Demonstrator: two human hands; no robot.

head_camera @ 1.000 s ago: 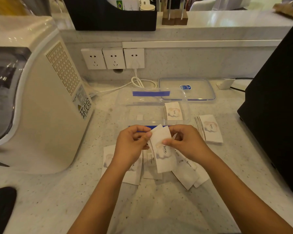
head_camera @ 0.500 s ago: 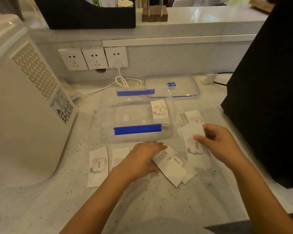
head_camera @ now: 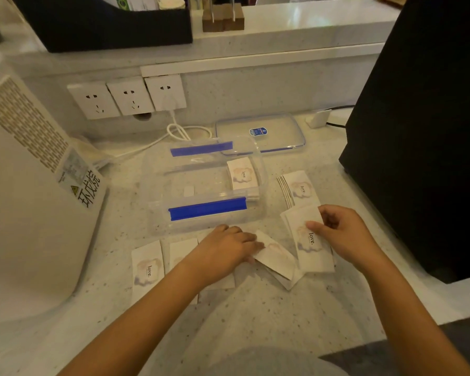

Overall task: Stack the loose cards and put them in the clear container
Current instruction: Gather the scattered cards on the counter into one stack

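White "love." cards lie scattered on the pale counter in front of the clear container, which has blue clips and holds a small card stack at its right end. My right hand pinches a thin stack of cards near the container's front right corner. My left hand lies palm down, fingers on a tilted card. More loose cards sit to the left, partly under my left forearm. Another fanned card pile rests right of the container.
The container's lid lies behind it by the wall sockets, with a white cable looped nearby. A big white appliance fills the left side. A black box blocks the right.
My hands have separated: the right carried the card stack to the right near the container's corner, and the left dropped flat onto the loose cards. The view shifted right.
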